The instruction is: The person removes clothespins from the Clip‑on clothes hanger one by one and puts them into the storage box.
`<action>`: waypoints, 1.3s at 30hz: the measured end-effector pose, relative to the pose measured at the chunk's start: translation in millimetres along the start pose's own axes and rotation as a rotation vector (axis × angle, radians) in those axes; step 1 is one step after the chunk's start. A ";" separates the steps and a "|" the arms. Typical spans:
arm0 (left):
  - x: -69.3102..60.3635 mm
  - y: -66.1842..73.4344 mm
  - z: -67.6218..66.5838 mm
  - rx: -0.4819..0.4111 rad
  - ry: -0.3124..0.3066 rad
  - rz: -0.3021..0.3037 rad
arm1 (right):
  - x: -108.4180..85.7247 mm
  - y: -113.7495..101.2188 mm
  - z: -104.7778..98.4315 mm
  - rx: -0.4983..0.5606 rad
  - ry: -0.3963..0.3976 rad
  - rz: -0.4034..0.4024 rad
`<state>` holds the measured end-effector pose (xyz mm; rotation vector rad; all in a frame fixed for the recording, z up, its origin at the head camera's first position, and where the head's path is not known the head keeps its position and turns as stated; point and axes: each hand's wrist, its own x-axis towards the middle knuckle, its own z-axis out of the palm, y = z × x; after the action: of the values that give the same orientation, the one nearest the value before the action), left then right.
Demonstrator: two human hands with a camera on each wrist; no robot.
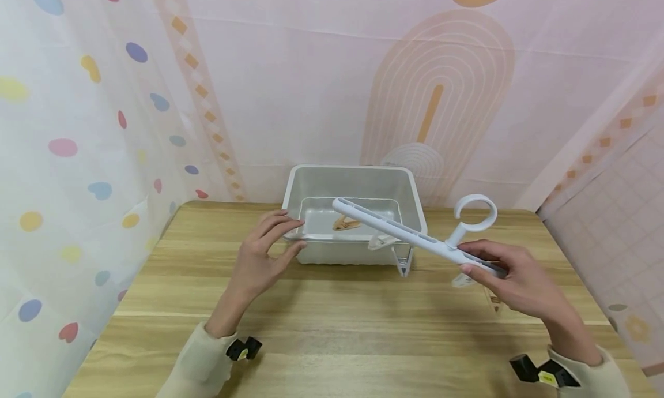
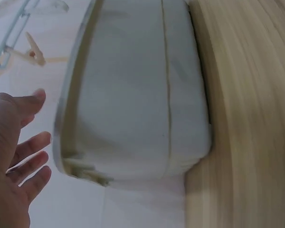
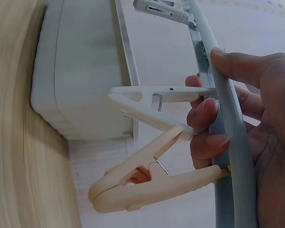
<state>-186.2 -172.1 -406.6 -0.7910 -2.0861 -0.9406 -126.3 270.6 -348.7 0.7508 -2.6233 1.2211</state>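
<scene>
My right hand (image 1: 524, 280) grips a pale clip hanger (image 1: 394, 228) near one end of its bar. The hanger's round hook (image 1: 491, 213) points upward, and the bar slants up to the left over the bin. Clips hang from it: a white clip (image 3: 147, 102) and a beige clip (image 3: 142, 187) close to my right fingers, a grey-white clip (image 3: 164, 12) further along. Toward the far end hangs another beige clip (image 2: 34, 53). By the left front corner of the grey-white plastic bin (image 1: 342, 251), my left hand (image 1: 259, 259) holds nothing, fingers loosely bent and apart from the rim.
The bin stands on a wooden table (image 1: 332, 340), toward its back edge. Behind the table hangs a patterned cloth (image 1: 311, 98), with a dotted cloth (image 1: 104, 156) along the left side.
</scene>
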 end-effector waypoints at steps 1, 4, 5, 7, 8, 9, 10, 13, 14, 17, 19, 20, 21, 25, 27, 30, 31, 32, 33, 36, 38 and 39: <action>0.5 1.8 -0.6 -0.008 0.001 0.004 | 1.2 -0.9 1.3 0.005 -0.005 -0.003; 1.0 7.7 -2.1 -0.027 0.005 0.035 | 4.8 -2.7 5.3 0.035 -0.032 -0.004; 1.0 9.9 -2.4 -0.031 0.007 0.050 | 5.8 -3.1 6.7 0.041 -0.039 -0.002; 0.5 14.3 -2.9 -0.039 0.011 0.071 | 7.3 -3.6 9.6 0.052 -0.052 0.006; 0.3 16.4 -3.0 -0.043 0.013 0.080 | 7.8 -3.8 10.9 0.054 -0.060 0.008; 0.0 18.5 -3.0 -0.049 0.014 0.088 | 8.1 -3.7 12.2 0.056 -0.067 0.011; -0.5 20.8 -3.3 -0.054 0.012 0.088 | 8.3 -3.3 13.5 0.053 -0.070 0.009; -3.7 25.3 -4.8 -0.067 -0.009 0.067 | 8.0 -0.6 16.6 0.048 -0.082 -0.002; -5.1 26.1 -5.5 -0.077 -0.019 0.053 | 7.8 0.3 17.5 0.048 -0.084 -0.014; -8.8 28.0 -7.5 -0.105 -0.057 0.011 | 7.5 2.6 20.0 0.053 -0.081 -0.063; -10.7 29.6 -8.6 -0.131 -0.082 -0.015 | 7.8 3.1 21.7 0.053 -0.075 -0.106; -11.9 30.9 -9.1 -0.148 -0.095 -0.033 | 8.2 3.0 22.6 0.055 -0.075 -0.121; -12.8 32.1 -9.4 -0.160 -0.106 -0.047 | 8.3 3.2 23.5 0.048 -0.073 -0.133; -18.3 36.4 -9.8 -0.217 -0.146 -0.125 | 8.4 4.0 26.7 0.041 -0.085 -0.119; -21.6 37.6 -9.5 -0.233 -0.161 -0.160 | 8.2 4.8 28.2 0.031 -0.092 -0.110; -25.5 38.3 -8.4 -0.273 -0.192 -0.206 | 8.5 6.0 30.3 0.012 -0.097 -0.124; -26.3 38.4 -7.9 -0.281 -0.204 -0.218 | 8.7 6.5 30.8 0.005 -0.098 -0.134; -27.0 38.5 -7.6 -0.292 -0.219 -0.234 | 8.9 6.8 31.2 0.000 -0.098 -0.145; -27.4 38.7 -7.3 -0.302 -0.233 -0.249 | 9.1 7.0 31.5 -0.005 -0.100 -0.153; -28.3 39.7 -6.8 -0.332 -0.270 -0.290 | 9.6 7.5 32.2 -0.006 -0.109 -0.173; -28.3 40.8 -6.7 -0.352 -0.288 -0.319 | 9.7 7.5 32.8 -0.002 -0.114 -0.177; -28.3 41.3 -6.4 -0.364 -0.294 -0.327 | 9.7 7.6 33.1 -0.002 -0.119 -0.179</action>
<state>-137.1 -161.3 -410.6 -0.8217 -2.3807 -1.4892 -136.2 246.2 -372.3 1.0624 -2.5802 1.1579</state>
